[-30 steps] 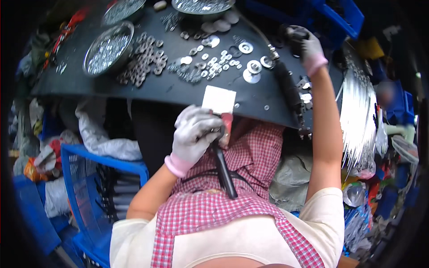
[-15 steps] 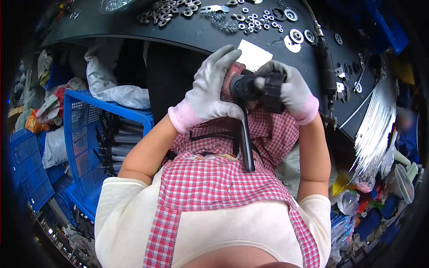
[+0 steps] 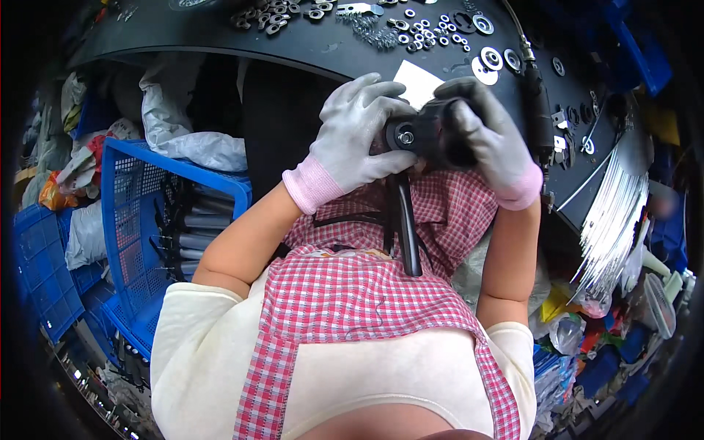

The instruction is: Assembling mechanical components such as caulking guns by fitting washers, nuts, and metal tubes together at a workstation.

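Note:
My gloved left hand (image 3: 358, 136) is closed on the left end of a black tool head (image 3: 433, 139). A round metal bolt or hole shows on the face of that head, close to my left thumb. My gloved right hand (image 3: 495, 143) is wrapped round the head's right end, which is dark and partly smeared by motion. Below the head a black tube (image 3: 408, 235) points down toward my checked apron. Whether the tube is fixed to the head is hidden by my left thumb. Behind the hands lies a white square pad (image 3: 418, 83) at the bench edge.
On the black bench (image 3: 308, 55) lie small metal rings (image 3: 433, 33), springs (image 3: 370, 31), winged metal parts (image 3: 268, 16) and metal discs (image 3: 490, 62). A black air tool (image 3: 537, 110) hangs at right beside a bundle of thin metal rods (image 3: 612, 213). A blue crate (image 3: 110, 205) with grey tubes stands left.
The black head has turned, so its bolted face now shows and the red part seen near my left fingers is hidden. My right hand has moved slightly right.

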A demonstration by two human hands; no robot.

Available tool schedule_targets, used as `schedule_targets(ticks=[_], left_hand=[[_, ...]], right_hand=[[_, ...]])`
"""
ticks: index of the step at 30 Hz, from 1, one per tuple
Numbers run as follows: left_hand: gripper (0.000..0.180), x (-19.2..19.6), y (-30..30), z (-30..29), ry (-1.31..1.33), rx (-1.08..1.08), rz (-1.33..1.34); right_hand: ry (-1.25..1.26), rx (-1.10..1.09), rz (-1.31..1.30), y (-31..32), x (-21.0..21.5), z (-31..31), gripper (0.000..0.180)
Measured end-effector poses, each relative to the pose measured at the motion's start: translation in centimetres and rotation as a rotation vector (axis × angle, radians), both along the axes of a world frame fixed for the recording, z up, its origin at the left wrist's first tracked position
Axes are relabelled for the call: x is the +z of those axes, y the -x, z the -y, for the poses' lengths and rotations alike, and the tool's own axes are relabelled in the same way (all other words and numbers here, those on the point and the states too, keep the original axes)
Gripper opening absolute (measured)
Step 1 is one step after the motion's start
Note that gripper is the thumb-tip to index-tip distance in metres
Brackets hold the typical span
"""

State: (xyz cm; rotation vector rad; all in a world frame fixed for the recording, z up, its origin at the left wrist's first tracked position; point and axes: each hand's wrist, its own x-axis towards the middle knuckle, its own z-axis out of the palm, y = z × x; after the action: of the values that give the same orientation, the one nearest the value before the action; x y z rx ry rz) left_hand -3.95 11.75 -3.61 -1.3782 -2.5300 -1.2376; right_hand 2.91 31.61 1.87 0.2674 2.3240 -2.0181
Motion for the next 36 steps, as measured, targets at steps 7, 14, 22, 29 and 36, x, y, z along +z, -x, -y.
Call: schedule_targets(ticks=[7,14,22,29,36], left_hand=[[0.07,0.1,0.7,0.7,0.015,-0.016,0.124],[0.119,0.6,1.2,1.1,-0.139,-0.061,0.204],[0.079,0.2,0.9,-0.3,-0.175,-0.096,0.241],[0.105,-0.5,0.4,-0.3,-0.181,-0.02,0.251],[0.103,-0.5,0.7,0.9,-0.103,-0.02,0.177]], right_hand=[[-0.691,-0.073,-0.197,1.3,-0.7,3.2,0.018],[-0.989,-0.124,-0.202,1.7,-0.3,4.5,0.021],[-0.478,-0.272,-0.029,1.3,-0.3,1.4,0.028],[-0.605,0.198,-0.375,-0.5,0.1,1.2,0.061],[-0.162,0.009,-0.687,-1.9,-2.8,1.2,0.042]])
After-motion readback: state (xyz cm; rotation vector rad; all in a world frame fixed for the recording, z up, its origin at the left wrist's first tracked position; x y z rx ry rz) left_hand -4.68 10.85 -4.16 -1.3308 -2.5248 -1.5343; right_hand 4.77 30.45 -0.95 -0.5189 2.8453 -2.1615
